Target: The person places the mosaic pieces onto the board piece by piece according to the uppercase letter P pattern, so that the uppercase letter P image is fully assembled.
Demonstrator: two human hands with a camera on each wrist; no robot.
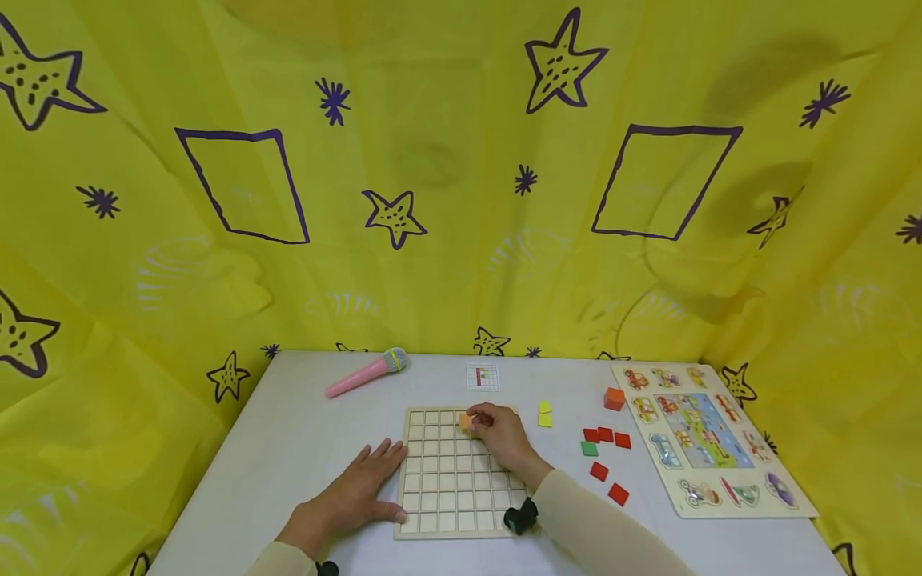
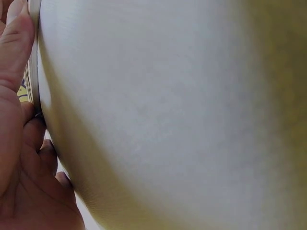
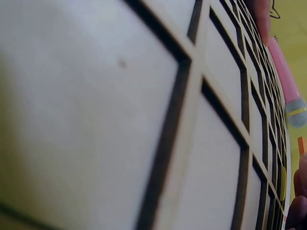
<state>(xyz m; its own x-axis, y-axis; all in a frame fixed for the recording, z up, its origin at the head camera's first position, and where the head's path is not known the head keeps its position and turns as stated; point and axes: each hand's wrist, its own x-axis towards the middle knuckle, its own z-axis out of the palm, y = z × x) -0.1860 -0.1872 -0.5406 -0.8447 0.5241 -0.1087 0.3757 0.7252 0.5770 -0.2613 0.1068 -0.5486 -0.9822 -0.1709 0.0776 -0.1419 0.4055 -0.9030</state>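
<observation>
A wooden grid board (image 1: 438,481) lies on the table in the head view. My right hand (image 1: 502,436) pinches a small orange block (image 1: 464,419) over the board's far rows; the block (image 3: 301,145) shows only partly at the right wrist view's edge. Whether it touches the board I cannot tell. Below it in that view, a yellow piece (image 3: 283,183) sits at the grid. My left hand (image 1: 360,490) rests along the board's left edge, fingers extended, thumb at the near left corner. In the left wrist view, the left hand (image 2: 24,158) lies against the board's side.
Right of the board lie yellow pieces (image 1: 545,420), several red tiles (image 1: 599,471), a green tile (image 1: 589,449) and an orange-red cube (image 1: 615,398). A picture puzzle board (image 1: 677,480) stands further right. Behind are a pattern card (image 1: 473,386) and a pink toy microphone (image 1: 360,378).
</observation>
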